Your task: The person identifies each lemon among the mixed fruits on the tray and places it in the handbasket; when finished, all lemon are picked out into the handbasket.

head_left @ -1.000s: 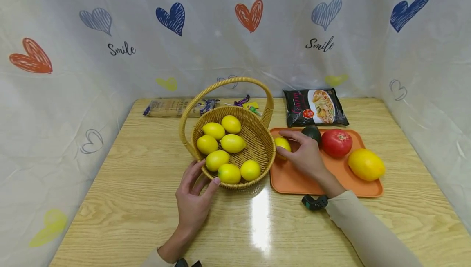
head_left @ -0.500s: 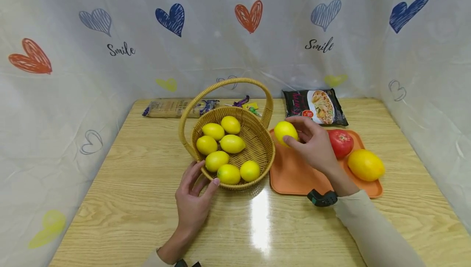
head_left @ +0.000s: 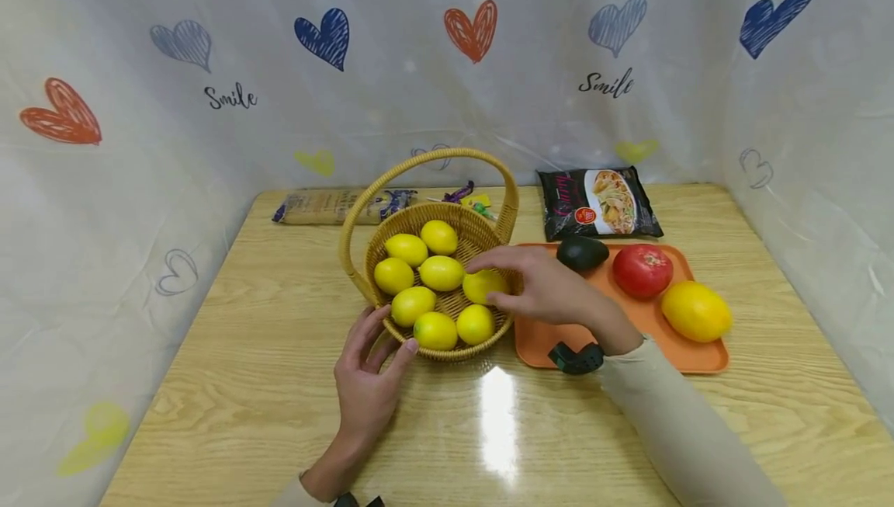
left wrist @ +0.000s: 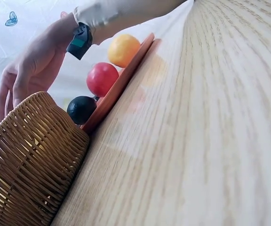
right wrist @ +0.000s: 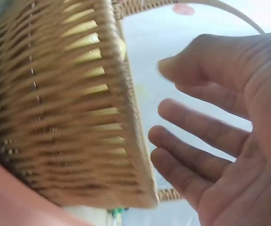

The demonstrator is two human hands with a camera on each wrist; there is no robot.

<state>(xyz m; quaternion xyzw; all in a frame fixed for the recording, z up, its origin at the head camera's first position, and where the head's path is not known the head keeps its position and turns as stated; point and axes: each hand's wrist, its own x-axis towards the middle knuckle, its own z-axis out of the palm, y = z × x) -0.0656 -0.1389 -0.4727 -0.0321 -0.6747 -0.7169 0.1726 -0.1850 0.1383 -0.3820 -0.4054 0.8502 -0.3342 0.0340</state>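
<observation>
A round wicker basket [head_left: 391,216] with an arched handle holds several lemons [head_left: 442,273]. My left hand [head_left: 366,379] holds the basket's near left side, with fingertips and thumb at the rim; the left wrist view does not show this hand. My right hand [head_left: 541,286] is over the basket's right side, thumb and fingers spread around a lemon [head_left: 482,287] lying inside. In the right wrist view, my right hand [right wrist: 225,127] has its fingers apart with nothing between them, just past the rim.
Right of the basket an orange tray [head_left: 538,344] bears an avocado [head_left: 583,254], a red round fruit [head_left: 642,270] and a large yellow fruit [head_left: 696,311]. Behind are a black noodle packet [head_left: 599,203], a long brown packet [head_left: 321,206] and small wrapped sweets [head_left: 461,192].
My right hand has lifted a lemon off the orange tray, carried it left over the basket rim, and let it go inside. My left hand has stayed at the basket.
</observation>
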